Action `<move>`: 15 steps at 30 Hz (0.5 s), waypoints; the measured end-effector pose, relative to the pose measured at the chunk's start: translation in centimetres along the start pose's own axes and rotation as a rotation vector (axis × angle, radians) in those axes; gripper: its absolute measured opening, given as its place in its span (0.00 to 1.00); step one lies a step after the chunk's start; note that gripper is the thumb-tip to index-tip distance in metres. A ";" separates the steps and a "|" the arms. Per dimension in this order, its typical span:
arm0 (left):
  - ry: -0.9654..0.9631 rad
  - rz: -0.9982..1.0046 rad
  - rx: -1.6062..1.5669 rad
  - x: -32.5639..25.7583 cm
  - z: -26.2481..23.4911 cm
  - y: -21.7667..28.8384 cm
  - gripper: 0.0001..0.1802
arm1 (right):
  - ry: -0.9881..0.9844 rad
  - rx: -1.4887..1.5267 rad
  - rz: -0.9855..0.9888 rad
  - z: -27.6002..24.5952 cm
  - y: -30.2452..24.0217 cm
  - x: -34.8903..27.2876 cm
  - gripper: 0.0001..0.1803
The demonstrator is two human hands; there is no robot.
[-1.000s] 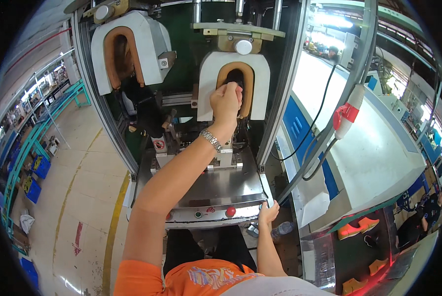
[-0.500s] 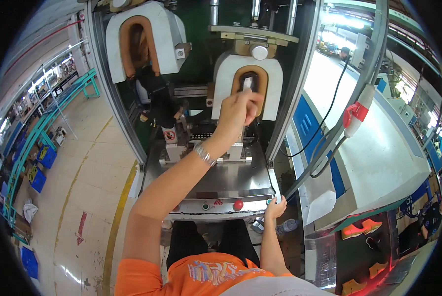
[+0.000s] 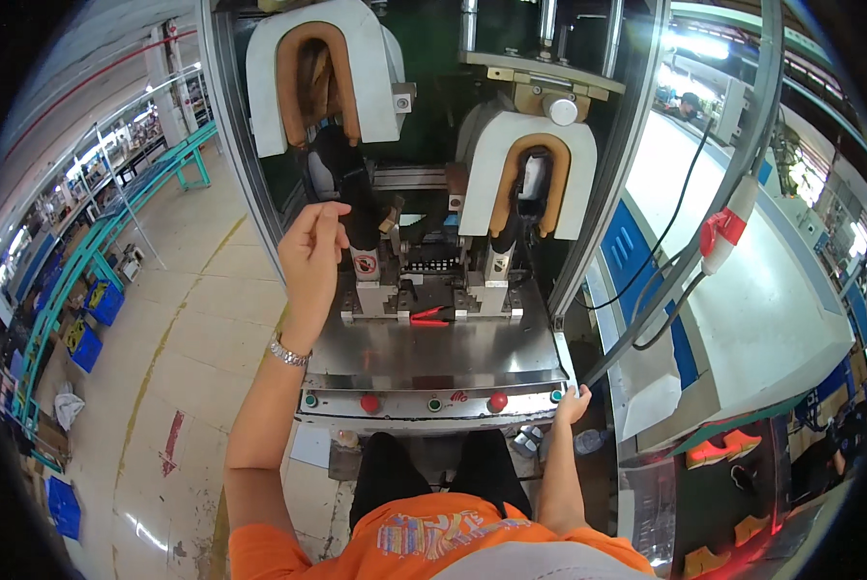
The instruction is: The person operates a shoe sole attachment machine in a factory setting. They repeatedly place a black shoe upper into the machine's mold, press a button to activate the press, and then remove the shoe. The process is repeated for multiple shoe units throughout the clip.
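Observation:
My left hand (image 3: 314, 246) is raised over the left side of the press, its fingers loosely curled and nothing visible in them. It is in front of and just left of the dark shoe upper (image 3: 346, 184) on the left station. My right hand (image 3: 573, 404) is wrapped round the right end of the control panel (image 3: 404, 406), thumb by a green button (image 3: 556, 396). A second dark shoe upper (image 3: 532, 184) sits inside the right U-shaped brown pad (image 3: 504, 193) with its white housing. The left brown pad (image 3: 286, 77) stands higher, above the left upper.
Red-handled pliers (image 3: 429, 317) lie on the steel plate (image 3: 433, 353) between the stations. Red buttons (image 3: 369, 402) sit along the panel. Metal frame posts flank the press. A hanging red-and-white plug connector (image 3: 723, 227) and its cable are at the right. Orange shoes (image 3: 723, 449) lie at lower right.
My left hand has left the upper at the right station and swung left to the left station. My right hand stays at the panel's right end. The whole view has shifted slightly.

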State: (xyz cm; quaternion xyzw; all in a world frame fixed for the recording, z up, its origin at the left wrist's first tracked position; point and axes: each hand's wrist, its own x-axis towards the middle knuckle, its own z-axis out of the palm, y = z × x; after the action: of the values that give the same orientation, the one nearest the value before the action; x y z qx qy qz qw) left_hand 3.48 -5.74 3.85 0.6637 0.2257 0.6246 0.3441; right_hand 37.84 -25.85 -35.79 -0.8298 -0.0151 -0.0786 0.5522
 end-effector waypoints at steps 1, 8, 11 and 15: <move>-0.017 -0.006 -0.002 -0.3 0.2 -0.4 0.11 | -0.032 -0.019 -0.021 0.0 0.2 0.0 0.21; -0.102 -0.018 0.066 -2.5 1.9 -2.6 0.10 | -0.234 -0.159 -0.261 -1.4 1.1 -0.8 0.33; 0.031 0.132 0.162 -1.1 1.0 -2.7 0.08 | -0.273 -0.131 -0.257 -1.6 1.6 0.0 0.33; 0.249 0.337 0.210 3.6 -2.5 -1.7 0.10 | -0.297 -0.121 -0.214 -1.2 1.4 0.2 0.31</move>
State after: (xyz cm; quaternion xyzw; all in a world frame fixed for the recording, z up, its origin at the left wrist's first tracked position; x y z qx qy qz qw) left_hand 1.67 -1.56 4.94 0.6421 0.2162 0.7233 0.1335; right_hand 38.08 -27.50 -36.59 -0.8576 -0.1798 -0.0146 0.4816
